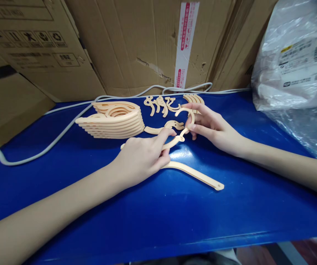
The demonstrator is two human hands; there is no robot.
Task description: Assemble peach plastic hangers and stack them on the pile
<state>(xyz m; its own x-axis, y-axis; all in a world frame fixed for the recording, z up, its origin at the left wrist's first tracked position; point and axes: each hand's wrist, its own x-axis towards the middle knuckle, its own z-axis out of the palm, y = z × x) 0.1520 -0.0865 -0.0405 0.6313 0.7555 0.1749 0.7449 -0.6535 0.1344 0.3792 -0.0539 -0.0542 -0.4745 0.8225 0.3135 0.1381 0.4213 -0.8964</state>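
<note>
Between my hands is a cream plastic hanger hook (193,117), meeting the end of a curved hanger arm (172,143). My right hand (212,127) pinches the hook by its curve with thumb and fingers. Closed on the hanger arm is my left hand (144,156), which hides much of that piece. Another hanger arm (194,173) lies on the blue table just below, its left end behind my left hand. Beyond my fingers lie one more arm piece (154,130) and a loose curved piece (175,124).
A stack of cream hangers (111,123) sits at the left. Several loose hooks (161,105) and a group of curved pieces (193,98) lie at the back. A white cable (56,140) crosses behind. Cardboard boxes (136,44) wall the far edge; a plastic bag (293,59) stands right.
</note>
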